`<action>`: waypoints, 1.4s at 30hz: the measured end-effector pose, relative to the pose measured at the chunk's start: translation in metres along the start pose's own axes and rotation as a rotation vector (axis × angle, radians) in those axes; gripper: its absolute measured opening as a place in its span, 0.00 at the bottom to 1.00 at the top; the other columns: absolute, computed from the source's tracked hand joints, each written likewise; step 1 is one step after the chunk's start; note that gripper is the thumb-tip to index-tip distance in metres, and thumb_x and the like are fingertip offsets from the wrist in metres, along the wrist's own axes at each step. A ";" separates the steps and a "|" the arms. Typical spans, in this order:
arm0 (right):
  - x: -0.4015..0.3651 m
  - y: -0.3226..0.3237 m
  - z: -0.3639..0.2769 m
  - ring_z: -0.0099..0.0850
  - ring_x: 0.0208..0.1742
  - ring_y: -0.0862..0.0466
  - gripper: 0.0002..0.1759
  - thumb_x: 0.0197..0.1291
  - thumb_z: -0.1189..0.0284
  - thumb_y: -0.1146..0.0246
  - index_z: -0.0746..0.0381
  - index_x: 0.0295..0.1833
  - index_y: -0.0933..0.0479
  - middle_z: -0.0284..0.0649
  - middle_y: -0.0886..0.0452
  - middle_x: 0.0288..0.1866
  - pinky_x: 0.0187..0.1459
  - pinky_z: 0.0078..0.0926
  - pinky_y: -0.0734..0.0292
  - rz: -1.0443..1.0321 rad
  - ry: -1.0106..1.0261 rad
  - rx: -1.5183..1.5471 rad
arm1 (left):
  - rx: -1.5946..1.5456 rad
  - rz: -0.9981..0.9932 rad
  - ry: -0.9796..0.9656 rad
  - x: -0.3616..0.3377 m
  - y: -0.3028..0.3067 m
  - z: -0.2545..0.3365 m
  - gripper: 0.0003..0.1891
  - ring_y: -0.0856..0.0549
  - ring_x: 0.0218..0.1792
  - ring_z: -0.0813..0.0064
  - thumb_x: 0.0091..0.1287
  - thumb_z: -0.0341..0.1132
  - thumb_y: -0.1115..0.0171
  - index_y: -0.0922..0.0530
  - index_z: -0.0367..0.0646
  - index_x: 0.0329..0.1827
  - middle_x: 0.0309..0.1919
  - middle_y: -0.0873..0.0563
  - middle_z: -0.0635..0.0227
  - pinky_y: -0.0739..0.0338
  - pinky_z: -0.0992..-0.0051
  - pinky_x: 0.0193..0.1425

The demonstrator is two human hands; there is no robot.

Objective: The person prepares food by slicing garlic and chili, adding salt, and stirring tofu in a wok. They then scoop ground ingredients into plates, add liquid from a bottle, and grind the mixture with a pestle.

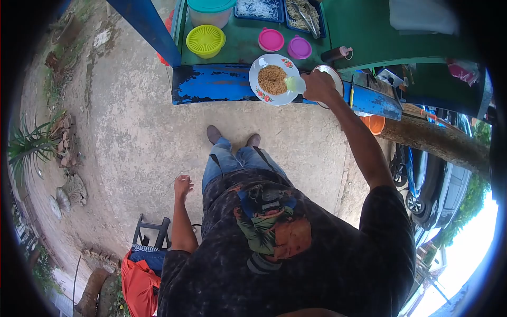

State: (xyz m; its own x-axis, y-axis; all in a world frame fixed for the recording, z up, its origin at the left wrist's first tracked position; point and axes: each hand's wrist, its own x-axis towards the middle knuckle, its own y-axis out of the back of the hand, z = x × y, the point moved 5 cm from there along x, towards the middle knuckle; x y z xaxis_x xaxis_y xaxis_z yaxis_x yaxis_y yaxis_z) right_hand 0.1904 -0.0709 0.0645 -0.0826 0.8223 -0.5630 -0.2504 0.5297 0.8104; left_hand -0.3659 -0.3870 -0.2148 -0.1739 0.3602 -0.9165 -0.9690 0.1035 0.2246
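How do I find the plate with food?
Find the green counter with the chipped blue edge. At its front, by the right hand, sits a white plate. Only it has red rim flowers and a brown food heap.

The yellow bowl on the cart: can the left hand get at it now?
Probably yes, with a stretch: the left hand hangs empty at the side, and nothing stands before the yellow bowl.

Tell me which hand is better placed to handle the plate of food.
Right. The right hand is at the plate, gripping a pale green utensil; the left hand hangs empty, far back.
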 end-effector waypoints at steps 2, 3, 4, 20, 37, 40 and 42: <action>0.008 -0.007 0.007 0.48 0.47 0.10 0.31 0.46 0.63 0.25 0.59 0.60 0.18 0.50 0.11 0.42 0.48 0.47 0.13 0.079 -0.028 0.003 | 0.032 0.002 -0.033 0.013 0.010 0.011 0.13 0.08 0.38 0.66 0.77 0.39 0.38 0.21 0.40 0.57 0.43 0.12 0.60 0.14 0.67 0.37; 0.006 -0.003 0.003 0.48 0.47 0.10 0.31 0.46 0.63 0.25 0.59 0.60 0.18 0.50 0.11 0.42 0.48 0.47 0.13 0.077 -0.038 0.008 | 0.041 -0.003 -0.035 0.017 0.013 0.018 0.13 0.08 0.38 0.66 0.77 0.39 0.38 0.21 0.40 0.57 0.43 0.12 0.60 0.14 0.67 0.37; 0.001 0.003 -0.005 0.48 0.47 0.09 0.30 0.47 0.63 0.26 0.58 0.59 0.18 0.50 0.11 0.41 0.49 0.47 0.13 0.055 -0.015 -0.007 | 0.047 -0.009 -0.054 0.020 0.017 0.028 0.13 0.09 0.38 0.66 0.77 0.39 0.38 0.21 0.40 0.57 0.43 0.12 0.60 0.14 0.67 0.38; 0.002 0.000 -0.023 0.47 0.54 0.12 0.18 0.52 0.68 0.33 0.62 0.48 0.16 0.50 0.11 0.44 0.52 0.47 0.14 0.039 -0.042 0.024 | 0.175 -0.082 -0.168 0.047 0.040 0.123 0.17 0.09 0.44 0.64 0.79 0.41 0.40 0.23 0.41 0.63 0.51 0.12 0.56 0.13 0.64 0.45; -0.014 -0.011 -0.009 0.46 0.54 0.11 0.21 0.51 0.67 0.33 0.61 0.52 0.15 0.48 0.10 0.45 0.52 0.46 0.14 -0.020 -0.143 0.069 | 0.163 -0.066 -0.125 0.051 0.048 0.106 0.14 0.08 0.38 0.65 0.78 0.39 0.38 0.21 0.41 0.60 0.46 0.11 0.57 0.14 0.67 0.38; -0.013 -0.014 -0.017 0.45 0.53 0.11 0.20 0.51 0.67 0.33 0.61 0.52 0.16 0.47 0.10 0.44 0.52 0.46 0.13 0.010 -0.124 0.073 | 0.175 -0.074 -0.130 0.051 0.047 0.113 0.15 0.08 0.39 0.65 0.78 0.39 0.38 0.21 0.40 0.60 0.46 0.11 0.56 0.13 0.67 0.38; -0.014 -0.015 -0.023 0.45 0.53 0.11 0.20 0.51 0.68 0.33 0.61 0.52 0.16 0.47 0.10 0.44 0.52 0.46 0.13 0.015 -0.100 0.063 | 0.190 -0.078 -0.142 0.050 0.047 0.118 0.15 0.08 0.39 0.65 0.77 0.39 0.38 0.21 0.40 0.61 0.46 0.11 0.56 0.13 0.67 0.38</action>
State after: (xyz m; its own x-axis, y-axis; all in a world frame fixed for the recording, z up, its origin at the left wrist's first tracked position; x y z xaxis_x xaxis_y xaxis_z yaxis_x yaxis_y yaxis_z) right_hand 0.1735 -0.0953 0.0563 0.0115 0.8452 -0.5343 -0.1885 0.5266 0.8289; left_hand -0.3990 -0.2548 -0.2108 -0.0605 0.4697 -0.8808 -0.9258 0.3034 0.2253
